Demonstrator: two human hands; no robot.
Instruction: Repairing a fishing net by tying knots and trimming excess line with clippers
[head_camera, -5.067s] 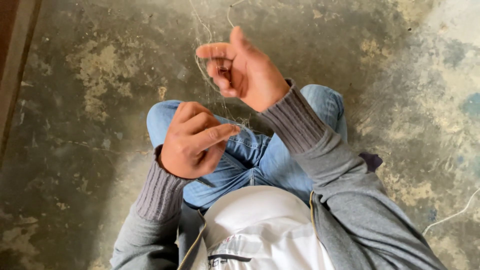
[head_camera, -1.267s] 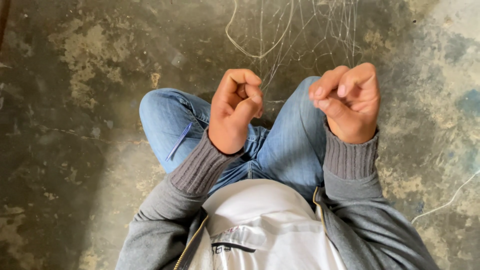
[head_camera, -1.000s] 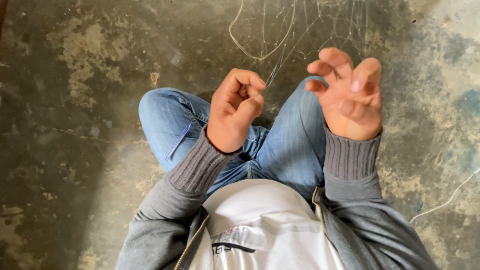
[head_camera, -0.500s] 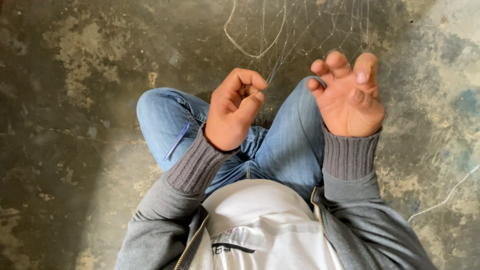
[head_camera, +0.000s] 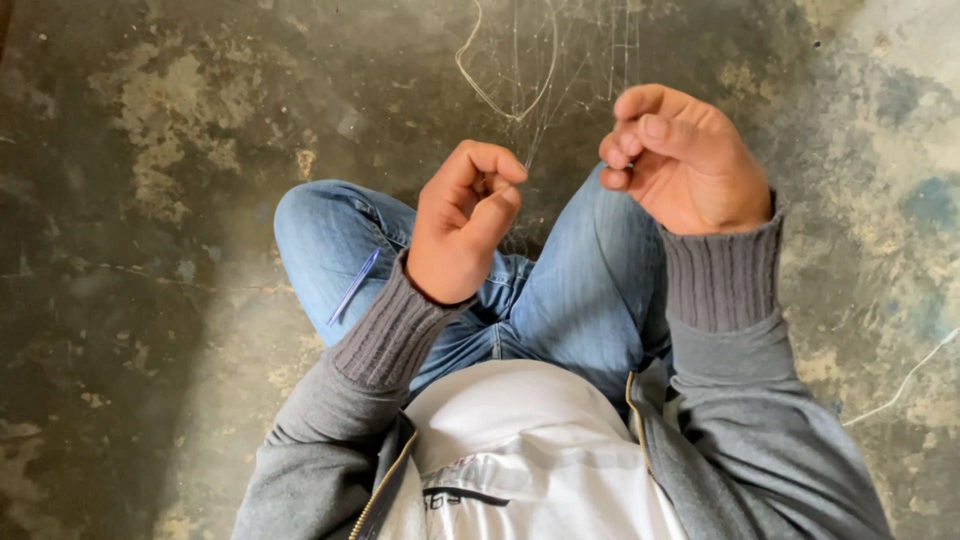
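Sitting over the stained concrete floor (head_camera: 150, 300), we have our knees in blue jeans (head_camera: 590, 290) drawn up, and the grey sleeves (head_camera: 380, 335) of our jacket reach to the wrists. On the floor ahead of the knees lies a loose mesh of thin pale threads (head_camera: 545, 60), with one thicker looped strand in it. Our left hand (head_camera: 465, 220) is raised above the left thigh, with the fingers curled in and the thumb pressed against the forefinger; it pinches a fine thread that runs upward from the fingertips to the mesh. Our right hand (head_camera: 685, 160) is held beside it, a little higher and apart from it, with the fingers bent toward the thumb; it seems to grip another thread, but the line there is too thin for us to be sure. On the left thigh, just beside the left wrist, rests a slim purple stick (head_camera: 353, 286), touched by neither hand.
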